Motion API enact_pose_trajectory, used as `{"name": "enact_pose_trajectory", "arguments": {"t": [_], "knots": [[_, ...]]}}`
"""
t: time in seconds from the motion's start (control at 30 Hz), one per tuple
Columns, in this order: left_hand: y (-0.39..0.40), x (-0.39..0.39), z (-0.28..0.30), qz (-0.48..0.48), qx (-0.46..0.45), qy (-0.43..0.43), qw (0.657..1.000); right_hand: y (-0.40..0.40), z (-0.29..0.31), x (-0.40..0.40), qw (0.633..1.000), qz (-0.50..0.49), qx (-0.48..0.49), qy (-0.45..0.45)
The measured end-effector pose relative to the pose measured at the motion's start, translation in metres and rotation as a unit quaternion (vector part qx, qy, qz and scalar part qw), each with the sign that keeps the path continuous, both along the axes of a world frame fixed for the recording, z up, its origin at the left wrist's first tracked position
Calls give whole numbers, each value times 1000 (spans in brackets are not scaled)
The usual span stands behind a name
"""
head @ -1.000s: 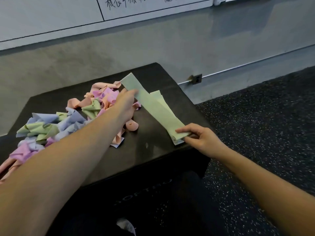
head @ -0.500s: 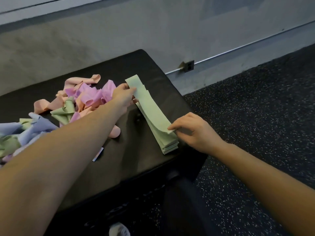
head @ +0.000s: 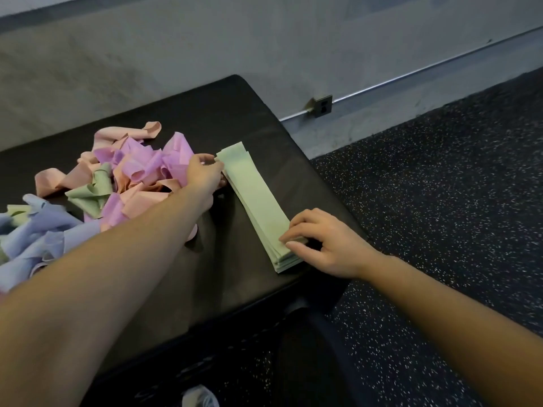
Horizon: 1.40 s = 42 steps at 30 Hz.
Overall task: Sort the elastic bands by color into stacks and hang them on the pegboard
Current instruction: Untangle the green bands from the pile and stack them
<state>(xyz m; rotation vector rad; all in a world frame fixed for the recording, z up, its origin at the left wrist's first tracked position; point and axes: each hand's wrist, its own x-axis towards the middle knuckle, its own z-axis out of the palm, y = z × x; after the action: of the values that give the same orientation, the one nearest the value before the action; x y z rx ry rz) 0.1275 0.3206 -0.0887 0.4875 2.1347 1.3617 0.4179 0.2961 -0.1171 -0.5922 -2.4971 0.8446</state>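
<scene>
Only the flat stack of pale green elastic bands [head: 258, 207] lies sorted on the black desk [head: 223, 118], left fingers [head: 216, 165] pinching its far end, right fingers [head: 293, 230] pressing its near end, while the tangled pink, purple, blue and green bands [head: 123, 177] beside the left fingers remain unsorted, nothing hung.

A black padded box [head: 164, 271] standing on speckled rubber floor [head: 440, 177] carries a flat stack of green bands [head: 258, 207] near its right edge and a loose heap of pink, purple, green and blue bands [head: 117, 183] at left.

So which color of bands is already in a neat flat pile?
The green stack, lying flat between both hands. The pink, purple and blue bands are still jumbled.
</scene>
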Motion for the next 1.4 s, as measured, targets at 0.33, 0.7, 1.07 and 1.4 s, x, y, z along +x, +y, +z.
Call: {"name": "enact_pose_trajectory", "arguments": {"t": [0.33, 0.7, 1.07, 1.4], "knots": [[-88, 7, 36, -143, 16, 96, 985, -19, 37, -24, 999, -24, -18, 18], [-240, -52, 46, -191, 11, 276, 942, -79, 67, -95, 998, 61, 13, -12], [-347, -161, 17, -106, -88, 511, 848, -121, 75, -202, 992, 117, -21, -50], [-403, -204, -40, -13, -125, 428, 895, -161, 84, -336, 987, 152, 56, -21]]}}
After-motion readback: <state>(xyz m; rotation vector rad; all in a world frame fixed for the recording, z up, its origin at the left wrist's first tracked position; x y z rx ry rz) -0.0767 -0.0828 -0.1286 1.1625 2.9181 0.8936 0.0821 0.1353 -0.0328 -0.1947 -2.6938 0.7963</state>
